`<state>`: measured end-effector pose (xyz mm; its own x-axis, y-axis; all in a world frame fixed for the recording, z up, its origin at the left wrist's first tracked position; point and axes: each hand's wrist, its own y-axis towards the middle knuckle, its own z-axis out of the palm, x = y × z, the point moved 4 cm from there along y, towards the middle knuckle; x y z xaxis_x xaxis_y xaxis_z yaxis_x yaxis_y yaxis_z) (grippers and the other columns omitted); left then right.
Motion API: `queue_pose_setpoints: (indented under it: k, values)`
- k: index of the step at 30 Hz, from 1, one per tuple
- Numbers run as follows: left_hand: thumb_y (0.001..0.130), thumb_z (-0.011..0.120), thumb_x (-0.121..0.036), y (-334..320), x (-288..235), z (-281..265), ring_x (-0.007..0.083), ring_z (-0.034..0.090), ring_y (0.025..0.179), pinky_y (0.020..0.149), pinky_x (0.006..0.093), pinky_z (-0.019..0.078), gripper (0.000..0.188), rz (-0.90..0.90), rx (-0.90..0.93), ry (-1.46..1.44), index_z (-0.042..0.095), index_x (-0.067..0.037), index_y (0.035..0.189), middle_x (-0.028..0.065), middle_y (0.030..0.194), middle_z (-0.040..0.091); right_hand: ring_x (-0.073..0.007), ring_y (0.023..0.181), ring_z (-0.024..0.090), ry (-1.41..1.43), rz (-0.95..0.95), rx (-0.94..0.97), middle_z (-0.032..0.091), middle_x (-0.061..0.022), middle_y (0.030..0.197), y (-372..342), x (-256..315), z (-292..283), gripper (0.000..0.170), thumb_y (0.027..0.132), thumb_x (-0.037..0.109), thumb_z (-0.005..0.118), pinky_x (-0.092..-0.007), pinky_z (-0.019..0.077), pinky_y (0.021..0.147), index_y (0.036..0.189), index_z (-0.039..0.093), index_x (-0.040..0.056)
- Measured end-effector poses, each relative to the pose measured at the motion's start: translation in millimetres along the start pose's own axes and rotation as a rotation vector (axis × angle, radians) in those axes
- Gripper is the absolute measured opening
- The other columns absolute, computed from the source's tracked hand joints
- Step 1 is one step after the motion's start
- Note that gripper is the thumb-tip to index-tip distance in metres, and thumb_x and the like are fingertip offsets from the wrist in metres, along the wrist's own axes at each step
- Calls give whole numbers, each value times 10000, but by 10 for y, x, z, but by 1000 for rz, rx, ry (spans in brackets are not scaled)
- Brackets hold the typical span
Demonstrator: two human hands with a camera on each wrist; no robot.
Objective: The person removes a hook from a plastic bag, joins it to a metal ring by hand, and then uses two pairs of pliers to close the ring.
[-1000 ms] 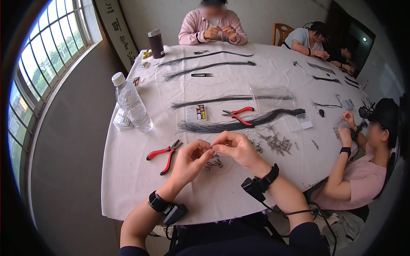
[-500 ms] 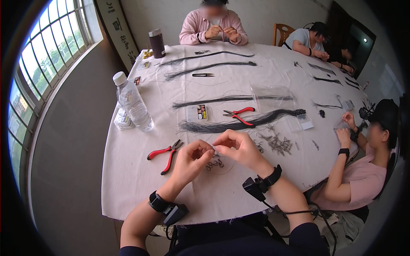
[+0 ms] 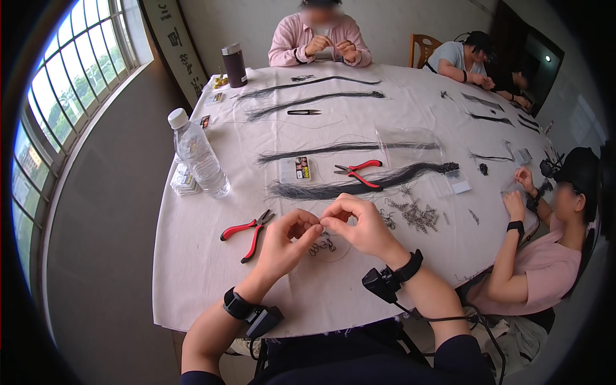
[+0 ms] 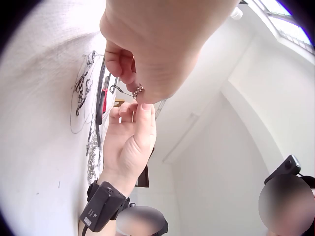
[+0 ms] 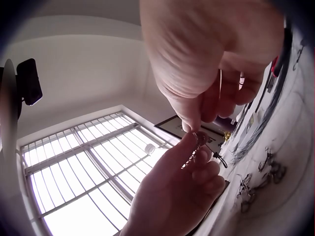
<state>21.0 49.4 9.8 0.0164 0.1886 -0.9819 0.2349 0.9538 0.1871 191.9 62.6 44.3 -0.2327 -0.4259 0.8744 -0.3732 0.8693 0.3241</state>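
My left hand point(image 3: 287, 239) pinches a small silver swivel point(image 4: 138, 92) between thumb and forefinger. A dark looped end, like a fishing hook on fine line point(image 4: 116, 89), sticks out from the swivel. At the same spot my right hand point(image 3: 359, 224) has its thumb and forefinger pinched on the swivel's other end, fingertips meeting the left ones. Its remaining fingers are bent. Below both hands several dark fishing hooks point(image 3: 323, 245) lie on the white cloth, inside a loop of thin line. Red-handled pliers point(image 3: 247, 235) rest with handles spread, left of my left hand.
Silver swivels point(image 3: 420, 217) lie heaped to the right. Beyond my hands are a bundle of dark line point(image 3: 359, 187), a second pair of pliers point(image 3: 359, 173) and a plastic box point(image 3: 295, 171). A water bottle point(image 3: 200, 157) stands left. Other people sit around the table point(image 3: 199, 282).
The right fingertips drew slightly away from the left ones half a second ago and are back against them now. The left hand has hardly moved.
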Motion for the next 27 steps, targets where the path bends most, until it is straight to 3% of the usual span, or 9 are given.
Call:
queue_pose_setpoints:
  k: [21, 27]
  values:
    - [923, 647, -81, -23, -17, -22, 44, 550, 770, 701, 209, 459, 85, -38, 12, -80, 623, -1, 940, -13, 832, 601, -66, 730, 560, 19, 35, -23, 612, -5, 840, -7, -39, 45, 91, 893, 101, 695, -228, 466, 678, 903, 688, 11]
    - [911, 666, -86, -21, 7, 4, 37, 543, 710, 630, 200, 442, 91, 11, -5, -10, 624, -7, 926, -15, 792, 612, -68, 730, 560, 21, 22, -14, 617, -4, 834, -8, -37, 46, 92, 889, 102, 696, -230, 464, 678, 904, 688, 12]
